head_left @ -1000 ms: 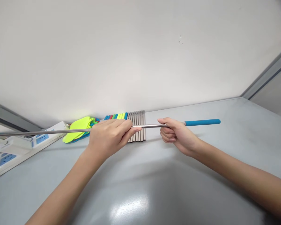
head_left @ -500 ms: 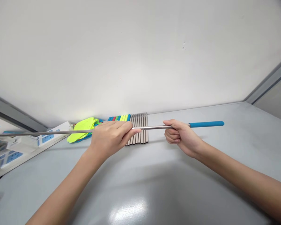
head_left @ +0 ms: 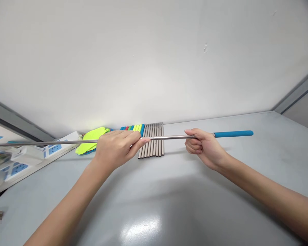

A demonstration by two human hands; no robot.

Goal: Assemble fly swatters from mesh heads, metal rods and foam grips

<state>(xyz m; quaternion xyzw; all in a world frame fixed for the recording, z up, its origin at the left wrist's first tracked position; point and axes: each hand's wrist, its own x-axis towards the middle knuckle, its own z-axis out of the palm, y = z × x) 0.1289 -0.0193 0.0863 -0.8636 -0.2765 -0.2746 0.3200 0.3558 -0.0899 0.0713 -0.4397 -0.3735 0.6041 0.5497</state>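
Observation:
A thin telescopic metal rod (head_left: 171,137) with a blue foam-like handle (head_left: 233,134) stretches level above the table, its far left end running out of view. My left hand (head_left: 119,145) is wrapped round it left of centre. Just left of the blue handle, my right hand (head_left: 202,147) grips the metal part, thumb along the top. Behind my left hand several metal tubes (head_left: 154,143) lie side by side on the table, beside a row of coloured handles (head_left: 137,128) that my hand partly covers. Yellow-green fly swatter heads (head_left: 88,145) are stacked further left.
White power strips (head_left: 36,157) with blue sockets line the left side of the grey table (head_left: 195,205). A white wall (head_left: 154,61) rises behind. Grey frame posts stand at left (head_left: 15,119) and right (head_left: 292,92). A pixelated patch sits at the lower left edge.
My hands have drawn slightly further apart along the rod: the right hand and blue handle moved right, the left hand a little left. More bare metal shows between them. The view shifted slightly.

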